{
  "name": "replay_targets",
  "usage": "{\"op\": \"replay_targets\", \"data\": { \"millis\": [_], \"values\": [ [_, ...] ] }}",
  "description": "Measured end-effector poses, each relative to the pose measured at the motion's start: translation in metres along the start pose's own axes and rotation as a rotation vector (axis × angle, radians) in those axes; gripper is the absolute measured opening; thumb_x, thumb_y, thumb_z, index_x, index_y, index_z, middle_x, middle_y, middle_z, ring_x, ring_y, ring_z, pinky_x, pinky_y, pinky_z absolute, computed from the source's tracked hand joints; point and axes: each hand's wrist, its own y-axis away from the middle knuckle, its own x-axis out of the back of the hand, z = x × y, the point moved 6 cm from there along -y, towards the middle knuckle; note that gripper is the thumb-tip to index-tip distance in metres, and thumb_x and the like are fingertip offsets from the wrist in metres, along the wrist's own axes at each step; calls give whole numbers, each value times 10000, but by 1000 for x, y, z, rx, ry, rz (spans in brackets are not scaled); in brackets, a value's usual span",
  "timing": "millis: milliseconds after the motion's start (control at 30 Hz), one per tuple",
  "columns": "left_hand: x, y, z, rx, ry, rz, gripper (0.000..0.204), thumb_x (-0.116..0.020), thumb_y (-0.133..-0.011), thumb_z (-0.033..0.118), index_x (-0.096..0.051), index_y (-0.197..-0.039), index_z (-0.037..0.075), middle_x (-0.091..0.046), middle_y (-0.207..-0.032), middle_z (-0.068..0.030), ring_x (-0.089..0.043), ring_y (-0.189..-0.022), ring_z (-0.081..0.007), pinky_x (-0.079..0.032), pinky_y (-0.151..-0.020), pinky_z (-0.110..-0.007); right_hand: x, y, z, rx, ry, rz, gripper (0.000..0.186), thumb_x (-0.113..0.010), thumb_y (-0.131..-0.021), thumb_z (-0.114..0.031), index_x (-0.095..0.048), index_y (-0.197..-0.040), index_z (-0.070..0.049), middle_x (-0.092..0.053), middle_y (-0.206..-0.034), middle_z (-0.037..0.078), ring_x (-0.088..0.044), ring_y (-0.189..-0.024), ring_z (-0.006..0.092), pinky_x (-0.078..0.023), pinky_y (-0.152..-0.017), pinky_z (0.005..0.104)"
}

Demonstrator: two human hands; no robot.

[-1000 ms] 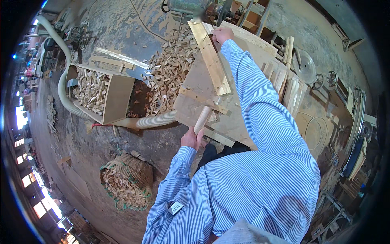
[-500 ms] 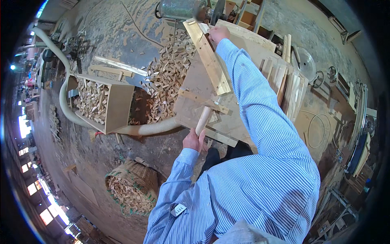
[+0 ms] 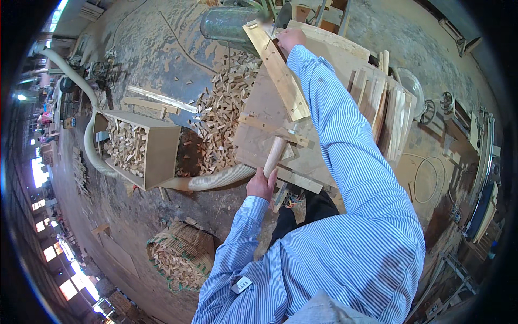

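Note:
My left hand (image 3: pixel 261 184) is wrapped round a smooth, round wooden handle (image 3: pixel 274 156) at the near edge of a flat board table (image 3: pixel 264 102). My right hand (image 3: pixel 292 39) is at the table's far end, closed beside a long wooden fence strip (image 3: pixel 283 78). What its fingers hold is hidden. Just past that hand stands a dark round saw blade (image 3: pixel 283 16), by a green motor housing (image 3: pixel 229 24). A thin wooden crosspiece (image 3: pixel 272 129) lies across the table between the handle and the fence.
Small wood offcuts (image 3: pixel 229 102) are heaped left of the table. A wooden box (image 3: pixel 163 154) and a wicker basket (image 3: pixel 186 243) hold more. A pale ribbed hose (image 3: pixel 210 179) runs under the table's left edge. Several wood strips (image 3: pixel 380 108) are stacked on the right.
The board table, with its fence and handle, has moved forward relative to the green motor housing and the floor. Both hands have gone along with it. A shoe now shows below the table.

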Motion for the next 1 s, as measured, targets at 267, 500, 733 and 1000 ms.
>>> {"op": "replay_targets", "data": {
  "millis": [267,500,733,1000],
  "values": [
    [1,-7,10,-41,8,65,515,-553,-986,546,-562,-1024,33,-683,-766,-243,-680,-762,-464,-529,-678,-559,17,17,7,107,18,40,177,-739,-837,-215,-754,-755,-58,-729,-673,51,-699,-591,148,-566,-661,316],
    [4,7,2,-53,-9,53,500,-543,-1000,517,-584,-1064,23,-676,-826,-268,-665,-794,-474,-517,-707,-550,59,82,-5,5,-137,11,190,-744,-841,-233,-760,-929,-66,-751,-828,130,-728,-782,258,-569,-778,384],
    [1,31,-24,-46,-12,41,483,-561,-992,504,-582,-1066,27,-681,-809,-260,-672,-784,-474,-520,-698,-552,56,121,-47,321,-10,-39,349,-663,-899,-198,-655,-1231,-91,-676,-1151,247,-652,-1068,409,-522,-923,479],
    [-2,63,-55,-20,-13,57,515,-558,-978,560,-572,-1038,49,-692,-797,-245,-685,-788,-453,-528,-699,-546,31,151,-71,300,198,-204,254,-488,-981,-199,-621,-1166,-88,-586,-1157,304,-608,-1091,471,-493,-955,544]
  ]
}}
